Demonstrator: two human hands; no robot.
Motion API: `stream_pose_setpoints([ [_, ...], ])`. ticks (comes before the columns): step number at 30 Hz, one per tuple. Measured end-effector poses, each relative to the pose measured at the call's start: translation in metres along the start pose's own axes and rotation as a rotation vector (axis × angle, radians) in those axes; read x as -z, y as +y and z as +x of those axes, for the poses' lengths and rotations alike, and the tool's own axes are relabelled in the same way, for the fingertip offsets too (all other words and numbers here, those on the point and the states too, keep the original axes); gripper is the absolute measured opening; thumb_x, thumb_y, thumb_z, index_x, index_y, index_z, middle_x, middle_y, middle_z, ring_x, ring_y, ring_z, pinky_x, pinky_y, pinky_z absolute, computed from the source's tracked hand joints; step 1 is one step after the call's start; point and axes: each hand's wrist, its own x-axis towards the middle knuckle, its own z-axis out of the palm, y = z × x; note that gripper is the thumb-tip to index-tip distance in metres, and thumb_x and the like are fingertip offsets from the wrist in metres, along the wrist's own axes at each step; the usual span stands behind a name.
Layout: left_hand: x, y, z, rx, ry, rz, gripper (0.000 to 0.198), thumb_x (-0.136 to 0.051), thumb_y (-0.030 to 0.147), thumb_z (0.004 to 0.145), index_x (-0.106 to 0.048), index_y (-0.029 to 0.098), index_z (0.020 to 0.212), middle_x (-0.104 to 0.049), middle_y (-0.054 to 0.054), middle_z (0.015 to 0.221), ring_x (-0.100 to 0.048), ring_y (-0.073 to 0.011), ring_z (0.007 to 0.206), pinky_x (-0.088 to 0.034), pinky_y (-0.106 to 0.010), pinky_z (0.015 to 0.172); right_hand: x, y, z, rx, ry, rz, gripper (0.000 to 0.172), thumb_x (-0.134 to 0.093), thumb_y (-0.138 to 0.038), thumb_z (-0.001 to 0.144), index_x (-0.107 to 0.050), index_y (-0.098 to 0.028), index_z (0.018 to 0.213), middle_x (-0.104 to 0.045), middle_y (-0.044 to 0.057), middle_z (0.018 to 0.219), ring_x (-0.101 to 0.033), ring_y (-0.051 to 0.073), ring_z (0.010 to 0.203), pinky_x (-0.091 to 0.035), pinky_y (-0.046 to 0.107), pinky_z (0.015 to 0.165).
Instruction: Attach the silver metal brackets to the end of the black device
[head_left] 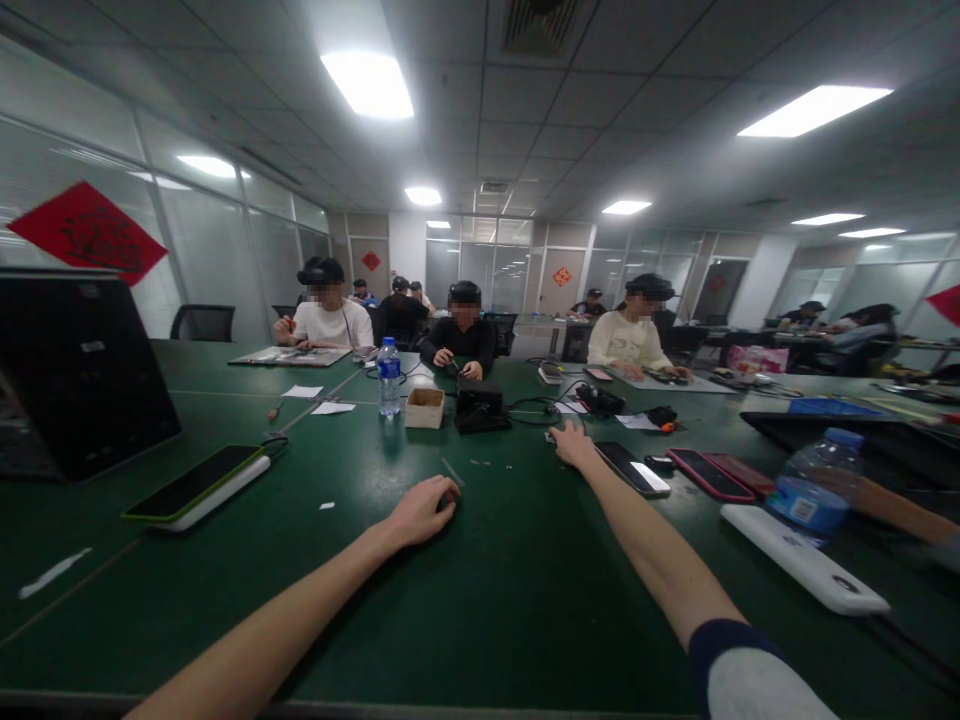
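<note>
My left hand [424,510] rests on the green table with its fingers curled inward. Whatever may be inside those fingers is hidden. A thin clear strip [452,472] lies just beyond its fingertips. Farther out and to the right, my right hand [574,443] reaches over the table with its fingers apart. Its fingertips are at a small pale piece [550,437], too small to name. Beside my right wrist lies a dark phone [626,466] with a white patch at its near end.
A small open box [424,408], a water bottle [389,378] and a black device [480,403] stand ahead. Phones, a white power bank [806,560] and a large bottle [814,485] lie or stand right. Left are a phone [196,482] and a black panel [82,375]. Several people sit opposite.
</note>
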Motion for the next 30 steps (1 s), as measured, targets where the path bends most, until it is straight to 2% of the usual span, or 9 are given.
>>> stream_pose_setpoints([
  [4,-0.0019,-0.0013,0.0008,-0.001,0.003,0.020,0.019,-0.050,0.018,0.082,-0.059,0.018,0.099,-0.064,-0.005,0.092,-0.060,-0.0193,0.084,-0.047,-0.030,0.075,-0.0003,0.0003,-0.0023,-0.005,0.024,0.005,0.050,-0.049,-0.020,0.089,-0.037,-0.030,0.136,-0.032,0.015,0.134,-0.042,0.032,0.117,-0.041,0.040,0.085],
  [9,0.0006,0.0026,0.0008,-0.004,0.009,0.011,0.019,-0.050,0.018,0.082,-0.060,0.018,0.099,-0.064,-0.005,0.093,-0.061,-0.0197,0.085,-0.047,-0.030,0.076,-0.0004,0.0020,-0.0021,0.001,0.000,0.012,0.044,-0.046,-0.019,0.089,-0.043,-0.031,0.132,-0.032,0.013,0.135,-0.042,0.032,0.118,-0.042,0.041,0.086],
  [13,0.0025,0.0050,0.0007,0.012,-0.002,0.001,0.019,-0.050,0.019,0.083,-0.060,0.018,0.099,-0.065,-0.006,0.095,-0.061,-0.0201,0.086,-0.047,-0.030,0.076,0.0002,0.0036,-0.0006,-0.008,-0.013,0.019,0.054,-0.047,-0.019,0.088,-0.033,-0.032,0.138,-0.031,0.014,0.135,-0.042,0.031,0.118,-0.042,0.041,0.086],
  [18,0.0009,0.0027,0.0005,0.013,-0.010,-0.001,0.020,-0.050,0.019,0.083,-0.060,0.018,0.101,-0.065,-0.006,0.096,-0.060,-0.0199,0.086,-0.047,-0.030,0.076,0.0011,0.0029,-0.0001,-0.003,-0.021,0.022,0.045,-0.043,-0.019,0.089,-0.041,-0.032,0.133,-0.034,0.013,0.133,-0.043,0.032,0.118,-0.042,0.041,0.085],
  [23,-0.0015,-0.0013,-0.0001,0.016,-0.007,-0.015,0.020,-0.050,0.020,0.084,-0.059,0.019,0.101,-0.064,-0.005,0.096,-0.059,-0.0194,0.087,-0.046,-0.030,0.077,0.0007,0.0007,-0.0011,-0.016,-0.012,0.023,0.054,-0.043,-0.017,0.088,-0.033,-0.032,0.139,-0.032,0.015,0.135,-0.043,0.032,0.118,-0.042,0.041,0.084],
  [28,0.0013,0.0010,-0.0009,0.016,-0.019,-0.025,0.020,-0.050,0.021,0.085,-0.059,0.019,0.102,-0.064,-0.005,0.097,-0.059,-0.0194,0.087,-0.046,-0.030,0.078,-0.0005,0.0002,-0.0037,-0.009,-0.001,0.012,0.044,-0.040,-0.017,0.090,-0.043,-0.032,0.131,-0.034,0.013,0.133,-0.042,0.032,0.118,-0.041,0.041,0.085],
  [30,0.0021,0.0028,-0.0004,0.011,-0.015,-0.015,0.020,-0.050,0.020,0.084,-0.059,0.019,0.101,-0.064,-0.006,0.096,-0.059,-0.0196,0.086,-0.047,-0.031,0.077,-0.0012,0.0002,-0.0036,-0.009,-0.002,0.011,0.047,-0.042,-0.017,0.089,-0.040,-0.032,0.134,-0.033,0.014,0.135,-0.041,0.032,0.119,-0.041,0.042,0.086],
])
